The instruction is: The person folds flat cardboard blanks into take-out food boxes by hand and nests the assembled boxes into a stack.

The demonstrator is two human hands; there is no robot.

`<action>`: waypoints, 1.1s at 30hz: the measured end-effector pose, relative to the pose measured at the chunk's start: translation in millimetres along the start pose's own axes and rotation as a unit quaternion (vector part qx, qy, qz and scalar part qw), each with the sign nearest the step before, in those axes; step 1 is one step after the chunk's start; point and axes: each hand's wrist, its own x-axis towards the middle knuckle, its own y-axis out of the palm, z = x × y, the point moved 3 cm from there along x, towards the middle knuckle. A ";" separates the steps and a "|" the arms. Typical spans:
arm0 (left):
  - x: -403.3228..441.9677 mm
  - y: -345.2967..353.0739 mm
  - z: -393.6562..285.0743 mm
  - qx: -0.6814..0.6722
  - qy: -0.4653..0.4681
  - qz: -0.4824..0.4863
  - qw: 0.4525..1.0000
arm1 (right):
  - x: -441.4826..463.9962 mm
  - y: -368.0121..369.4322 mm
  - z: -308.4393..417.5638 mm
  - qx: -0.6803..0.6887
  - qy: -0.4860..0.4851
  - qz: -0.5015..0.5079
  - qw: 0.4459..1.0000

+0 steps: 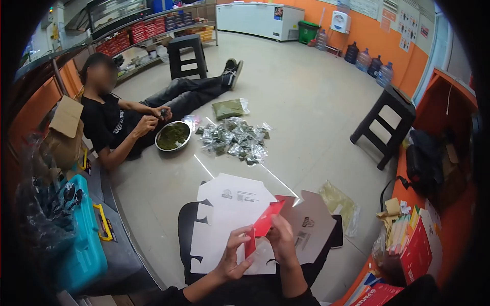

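Both hands hold a red folded card piece [266, 218] above the lap. My left hand [236, 252] has its fingers closed on the lower left part of it. On the right, my right hand [280, 238] grips its other side. Beneath them lies a flat, white die-cut cardboard sheet [229, 204] with tabs along its left edge and small print near the top. Another cardboard sheet [311, 224], greyish with a printed logo, lies to the right, partly behind my right hand.
A seated person [109, 115] works over a metal bowl [173, 136] of green stuff. Small filled bags [237, 138] are piled on the floor. Black stools [385, 125], a teal toolbox [81, 234], a yellowish bag [341, 206] and a box of papers [416, 250] stand around.
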 end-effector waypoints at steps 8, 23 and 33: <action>14.5 -23.9 -10.1 0.147 -0.032 -0.035 0.988 | 1.8 -12.5 -32.6 0.000 -0.006 -0.013 1.000; 16.5 -12.4 -14.6 0.331 -0.155 0.050 0.929 | -23.0 7.5 -36.8 -0.110 -0.085 -0.089 0.986; 32.8 -10.1 -16.5 0.372 -0.184 0.034 0.909 | -21.7 17.5 -23.5 -0.405 -0.222 -0.145 0.875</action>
